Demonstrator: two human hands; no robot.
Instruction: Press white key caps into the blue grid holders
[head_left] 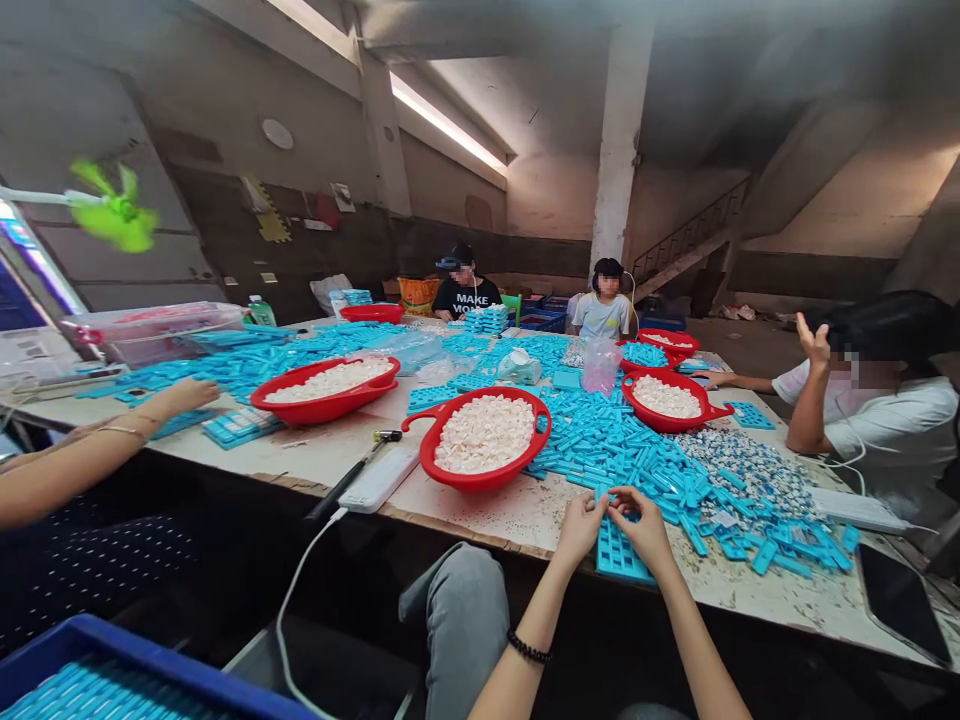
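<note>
At the table's near edge lies a blue plastic grid frame [624, 562] with rows of square openings. Over its far end my left hand [582, 527] and my right hand [645, 527] meet, thumbs and fingers closed in a pinch. Whatever small piece sits between the fingertips is too hidden to name. Just beyond my hands spreads a heap of blue plastic pieces [622, 440]. To the left of them stands a red basin [486, 482] with a hooked handle, filled with small white pieces [487, 433].
A white power bank [379, 482] with a cable and a black-handled hammer [352, 475] lie left of the basin. Right are small blue-and-white parts [750, 470] and a phone [900, 600]. Other people sit around the table; one arm [112, 430] reaches in from the left.
</note>
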